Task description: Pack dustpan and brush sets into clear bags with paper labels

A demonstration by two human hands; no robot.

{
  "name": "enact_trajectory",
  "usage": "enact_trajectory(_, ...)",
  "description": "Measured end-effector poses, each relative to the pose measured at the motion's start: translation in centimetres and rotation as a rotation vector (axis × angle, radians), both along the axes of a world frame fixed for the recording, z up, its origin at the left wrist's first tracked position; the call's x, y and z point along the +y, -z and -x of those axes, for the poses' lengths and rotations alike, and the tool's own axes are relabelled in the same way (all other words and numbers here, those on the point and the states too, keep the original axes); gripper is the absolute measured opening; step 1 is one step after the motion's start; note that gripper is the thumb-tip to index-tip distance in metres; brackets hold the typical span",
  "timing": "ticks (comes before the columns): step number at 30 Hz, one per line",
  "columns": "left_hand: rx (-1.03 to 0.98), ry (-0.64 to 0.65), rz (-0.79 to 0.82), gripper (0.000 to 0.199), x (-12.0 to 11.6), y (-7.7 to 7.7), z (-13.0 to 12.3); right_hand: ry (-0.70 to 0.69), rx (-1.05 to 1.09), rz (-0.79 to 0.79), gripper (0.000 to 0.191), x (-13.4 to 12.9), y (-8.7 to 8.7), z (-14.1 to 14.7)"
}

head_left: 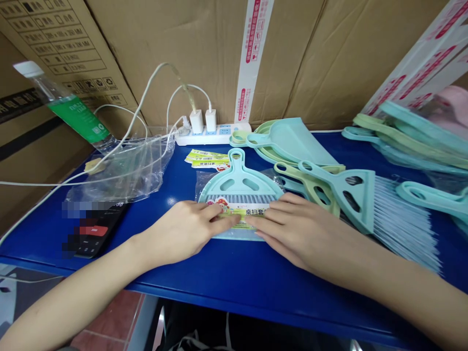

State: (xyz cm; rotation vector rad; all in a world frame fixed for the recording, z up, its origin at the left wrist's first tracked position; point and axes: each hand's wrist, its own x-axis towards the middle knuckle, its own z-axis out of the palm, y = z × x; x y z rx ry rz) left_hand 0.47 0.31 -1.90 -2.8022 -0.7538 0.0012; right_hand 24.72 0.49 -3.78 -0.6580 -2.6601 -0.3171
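A light blue dustpan lies flat on the blue table, its looped handle pointing away from me. A small brush with grey-blue bristles rests in it, and clear plastic shows around the pan's edges. Across the bristles lies a printed label card with mushroom pictures. My left hand touches the card's left part, thumb and forefinger apart on top; its other fingers are mostly hidden. From the other side, my right hand spreads its fingers over the card's right part and the pan's edge.
To the right lie a loose brush, stacked dustpans and more wrapped pans. Label cards sit behind. On the left are a phone, plastic bags, a bottle and cables. A power strip stands against cardboard.
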Motion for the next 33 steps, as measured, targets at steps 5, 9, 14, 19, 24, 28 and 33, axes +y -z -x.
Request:
enact_trajectory(5, -0.021, -0.009, 0.055, 0.042, 0.07, 0.1, -0.01, 0.007, -0.01, 0.037, 0.02, -0.17, 0.24, 0.03)
enact_trajectory(9, -0.044, -0.012, 0.078, 0.041, 0.1, 0.06, -0.04, 0.029, -0.028, 0.045, 0.019, -0.18, 0.21, 0.0)
enact_trajectory(14, -0.038, -0.013, 0.077, 0.041, 0.05, 0.07, -0.07, 0.047, -0.023, 0.044, 0.019, -0.32, 0.22, 0.04)
enact_trajectory(19, -0.021, -0.023, 0.086, 0.042, 0.04, 0.03, -0.14, 0.052, -0.007, 0.051, 0.021, -0.53, 0.14, 0.12)
enact_trajectory(24, -0.012, -0.035, 0.105, 0.041, -0.01, -0.07, -0.05, 0.056, -0.025, 0.045, 0.021, -0.59, 0.03, 0.04)
enact_trajectory(28, -0.033, -0.041, 0.138, 0.043, -0.14, -0.2, 0.12, 0.062, -0.048, 0.052, 0.022, -0.66, -0.1, 0.1)
enact_trajectory(33, -0.033, -0.038, 0.146, 0.042, -0.05, -0.24, -0.05, 0.054, -0.026, 0.079, 0.022, -0.65, -0.18, 0.13)
